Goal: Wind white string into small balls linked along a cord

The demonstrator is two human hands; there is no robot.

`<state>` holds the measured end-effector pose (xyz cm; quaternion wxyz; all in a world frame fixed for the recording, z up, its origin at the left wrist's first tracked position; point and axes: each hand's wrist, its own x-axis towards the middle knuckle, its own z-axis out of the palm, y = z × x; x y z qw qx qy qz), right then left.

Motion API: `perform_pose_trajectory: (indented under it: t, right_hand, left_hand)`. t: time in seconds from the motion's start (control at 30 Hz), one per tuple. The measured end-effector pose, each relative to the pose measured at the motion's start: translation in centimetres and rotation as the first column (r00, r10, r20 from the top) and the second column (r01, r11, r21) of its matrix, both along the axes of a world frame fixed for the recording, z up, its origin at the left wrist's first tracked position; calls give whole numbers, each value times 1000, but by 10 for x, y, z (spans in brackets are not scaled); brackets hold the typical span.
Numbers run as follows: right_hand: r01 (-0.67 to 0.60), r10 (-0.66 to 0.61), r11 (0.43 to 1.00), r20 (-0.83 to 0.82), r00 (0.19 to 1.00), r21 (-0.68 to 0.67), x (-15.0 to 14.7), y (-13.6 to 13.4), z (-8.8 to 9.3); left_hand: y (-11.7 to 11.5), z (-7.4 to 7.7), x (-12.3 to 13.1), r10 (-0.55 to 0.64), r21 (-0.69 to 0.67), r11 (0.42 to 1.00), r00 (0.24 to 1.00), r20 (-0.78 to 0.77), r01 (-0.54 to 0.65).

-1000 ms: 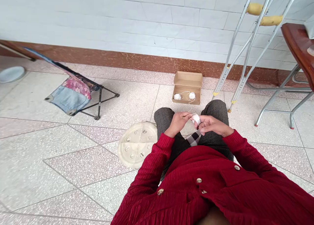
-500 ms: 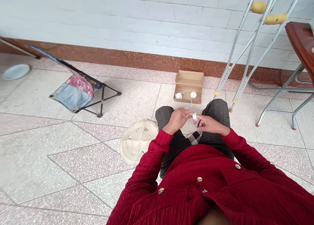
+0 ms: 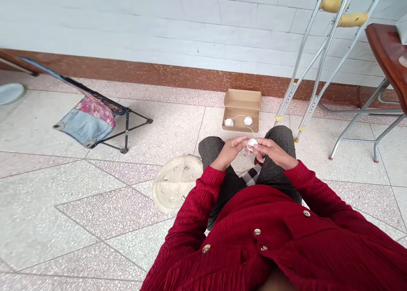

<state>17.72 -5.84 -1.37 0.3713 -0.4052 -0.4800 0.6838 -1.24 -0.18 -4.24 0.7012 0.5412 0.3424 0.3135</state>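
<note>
As I look down over my knees, a pale dish [image 3: 9,94] lies at far left, then a low folding chair [image 3: 92,121] with a denim and floral seat, and a round beige lid [image 3: 176,185] with small studs sits by my left knee. My left hand [image 3: 229,151] and right hand [image 3: 274,152] meet above my knees, both closed on a small white ball of thread [image 3: 252,144], pinching it between their fingertips. The ball is round, so it has no clear long axis, but a thin strand [image 3: 252,132] seems to leave it and point forward to the open cardboard box [image 3: 241,99], which holds two more white balls [image 3: 228,122] [image 3: 248,121]. If my fingers loosen, I judge the ball could drop and roll across the smooth tiled floor [image 3: 178,132]; a taut strand could drag the balls in the box. Further right stand aluminium crutches [image 3: 305,70] and a wooden-topped folding table [image 3: 386,49].
</note>
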Motion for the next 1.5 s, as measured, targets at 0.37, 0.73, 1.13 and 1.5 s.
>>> perform_pose_trajectory:
  t: [0.37,0.73,1.13,1.5]
  right_hand:
    - [46,-95,969,-194,976,-242,1,4,4]
    - [-76,69,989,-60,996,-130,1,1,5]
    - [265,-266,953,13,964,-149,-10,1,-7]
    - [463,-468,878,-18,884,-119,-10,0,-13]
  left_hand:
    - [-7,4,-5,-35,-65,997,998,53,39]
    - [-8,-3,-8,-121,-27,992,993,2,121]
    - [-17,-1,1,86,-5,996,994,-65,-86]
    - [-18,5,-1,65,17,998,997,-27,-65]
